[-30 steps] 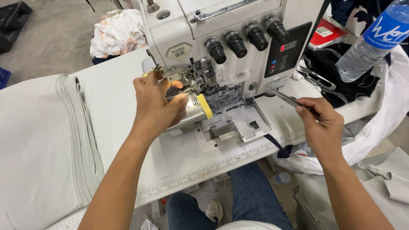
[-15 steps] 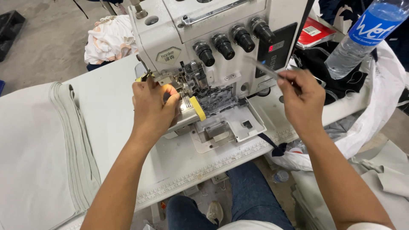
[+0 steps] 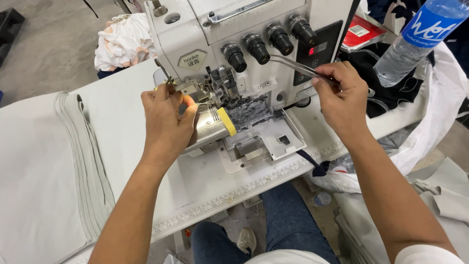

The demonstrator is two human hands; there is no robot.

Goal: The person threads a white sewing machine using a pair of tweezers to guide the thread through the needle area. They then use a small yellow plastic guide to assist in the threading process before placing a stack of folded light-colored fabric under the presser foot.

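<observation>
Head view: two bare hands are seen at a white overlock sewing machine on a white worktable.

A clear plastic water bottle with a blue label is seen lying tilted at the far right over dark cloth; its contents cannot be told. The left hand is curled against the machine's needle area, fingertips pinched at a small metal part; whether anything is gripped cannot be told. Thin metal tweezers are grasped in the right hand, tips pointed toward the black knobs. A stack of pale grey fabric lies on the table's left. A bare concrete floor is seen behind. Since a second ago, the right hand has been raised from the machine bed to the front panel.
</observation>
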